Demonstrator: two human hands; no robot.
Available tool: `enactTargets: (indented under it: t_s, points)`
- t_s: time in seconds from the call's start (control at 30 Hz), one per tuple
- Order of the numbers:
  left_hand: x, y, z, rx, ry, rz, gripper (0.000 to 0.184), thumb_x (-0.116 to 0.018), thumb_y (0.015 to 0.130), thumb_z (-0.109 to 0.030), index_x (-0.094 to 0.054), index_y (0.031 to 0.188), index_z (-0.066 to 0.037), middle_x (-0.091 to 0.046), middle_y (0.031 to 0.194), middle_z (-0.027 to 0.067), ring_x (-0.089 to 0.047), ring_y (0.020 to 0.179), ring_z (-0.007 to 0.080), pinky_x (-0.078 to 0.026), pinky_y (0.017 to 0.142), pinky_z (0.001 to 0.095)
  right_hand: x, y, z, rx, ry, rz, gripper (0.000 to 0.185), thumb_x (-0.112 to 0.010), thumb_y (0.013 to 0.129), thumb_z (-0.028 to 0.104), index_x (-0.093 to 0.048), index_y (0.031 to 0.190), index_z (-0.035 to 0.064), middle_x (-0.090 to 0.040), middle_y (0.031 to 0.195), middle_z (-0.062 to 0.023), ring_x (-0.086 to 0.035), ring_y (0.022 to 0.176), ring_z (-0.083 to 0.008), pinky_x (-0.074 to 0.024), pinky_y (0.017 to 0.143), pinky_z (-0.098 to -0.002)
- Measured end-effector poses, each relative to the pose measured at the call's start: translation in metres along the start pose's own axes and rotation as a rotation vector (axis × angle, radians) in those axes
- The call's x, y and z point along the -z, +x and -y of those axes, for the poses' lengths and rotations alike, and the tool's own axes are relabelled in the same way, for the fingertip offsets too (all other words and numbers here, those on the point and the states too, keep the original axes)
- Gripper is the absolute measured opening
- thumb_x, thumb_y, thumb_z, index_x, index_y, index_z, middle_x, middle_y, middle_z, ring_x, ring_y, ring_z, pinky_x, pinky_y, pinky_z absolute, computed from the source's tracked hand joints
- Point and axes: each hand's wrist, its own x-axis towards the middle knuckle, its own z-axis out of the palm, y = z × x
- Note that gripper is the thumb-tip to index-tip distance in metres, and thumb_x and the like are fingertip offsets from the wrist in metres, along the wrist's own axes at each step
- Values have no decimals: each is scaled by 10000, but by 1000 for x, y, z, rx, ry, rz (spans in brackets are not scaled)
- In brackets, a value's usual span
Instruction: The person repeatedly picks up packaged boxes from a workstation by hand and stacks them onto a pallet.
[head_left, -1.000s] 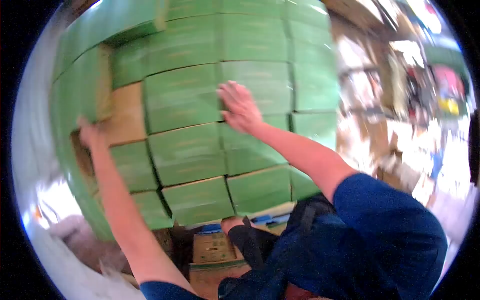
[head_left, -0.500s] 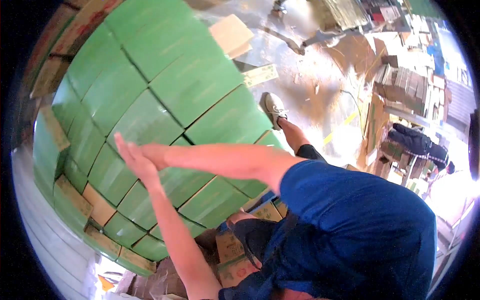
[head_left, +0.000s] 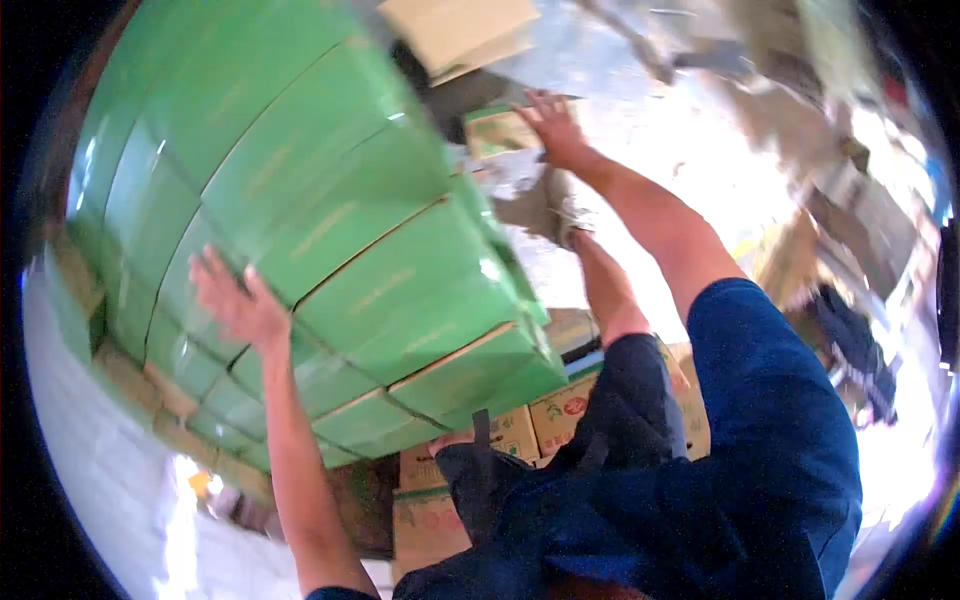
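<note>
Broad green cartons (head_left: 330,230) stand packed side by side in a large block, with narrow seams between them. Over the left part of this block my left hand (head_left: 240,305) is held with fingers apart and nothing in it; whether it touches the carton tops I cannot tell. My right hand (head_left: 558,130) is stretched out past the block's right edge, fingers spread and empty. Behind it in the view is a light printed cardboard piece (head_left: 490,135), and below it my shoe (head_left: 565,205).
Brown printed cartons (head_left: 510,435) lie beneath my legs. Flat brown cardboard (head_left: 460,35) is at the top, beside the block. A bright, littered floor (head_left: 680,150) stretches to the right. A pale wall-like surface (head_left: 90,440) curves along the lower left.
My hands were together above the green cartons and are now apart. The right swung right, beyond the block's edge; the left stays over the cartons. The camera view has shifted.
</note>
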Motion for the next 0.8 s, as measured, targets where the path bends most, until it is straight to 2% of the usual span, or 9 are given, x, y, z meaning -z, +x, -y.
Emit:
enactTargets:
  t_s: [0.1,0.17,0.27,0.37,0.47,0.53,0.57,0.63,0.8]
  points:
    - [3,-8,9,71,117,12,629,-596,840,-324,-448,1410,-104,-304,1525,129,-230,1421,331,-153,1144,486,-60,46,0,-58,328,-207,656,-719,735,132,-461,1338,132,-493,1286,-157,-436,1196,-367,-332,1046,-483]
    - [24,6,4,116,63,62,747,-636,794,-355,-362,1462,-162,-260,1539,142,-188,1435,338,-130,1147,504,-105,63,-17,33,24,-195,672,-688,779,164,-399,1381,85,-529,1186,-141,-484,1066,-359,-391,936,-465]
    - [36,12,-2,211,2,88,714,-600,830,-317,-331,1469,-147,-214,1547,156,-172,1434,347,-105,1156,505,-66,40,-8,97,38,-283,691,-595,801,137,-323,1432,68,-507,1201,-195,-470,1147,-378,-355,987,-483]
    - [48,13,2,211,-36,94,704,-584,840,-362,-334,1463,-149,-208,1544,157,-174,1427,353,-101,1156,517,43,1,53,-414,19,85,800,-689,776,308,-314,1433,48,-473,1315,-223,-438,1224,-382,-349,1021,-481]
    - [54,15,6,221,-65,86,693,-545,863,-421,-329,1464,-152,-194,1546,155,-169,1421,366,-94,1154,532,51,-69,-34,-420,34,-137,781,-703,755,315,-364,1412,66,-504,1331,-188,-467,1227,-364,-398,1022,-447]
    - [57,13,10,227,-131,71,676,-546,872,-401,-325,1468,-170,-192,1547,151,-166,1421,368,-94,1154,534,162,-111,15,-576,56,-217,818,-704,700,424,-424,1386,77,-505,1340,-177,-479,1233,-350,-396,1033,-414]
    - [61,11,16,237,-160,45,676,-546,872,-401,-325,1468,-170,-192,1547,151,-166,1421,368,-94,1154,534,241,-130,70,-635,95,-174,842,-749,659,328,-421,1380,42,-502,1340,-178,-495,1219,-344,-397,1036,-414]
    - [69,6,34,129,-250,99,658,-568,873,-362,-334,1464,-189,-199,1548,138,-180,1420,360,-123,1154,525,300,-162,91,-504,429,-482,854,-773,585,59,-421,1362,3,-516,1303,-152,-530,1157,-289,-418,1018,-385]
    - [73,-25,93,-22,-266,-44,524,-570,872,-315,-461,1367,-179,-392,1459,105,-355,1343,323,-301,1082,489,426,-94,207,-264,975,-240,561,-690,754,189,-532,1262,14,-603,1197,-86,-555,1117,-203,-429,976,-331]
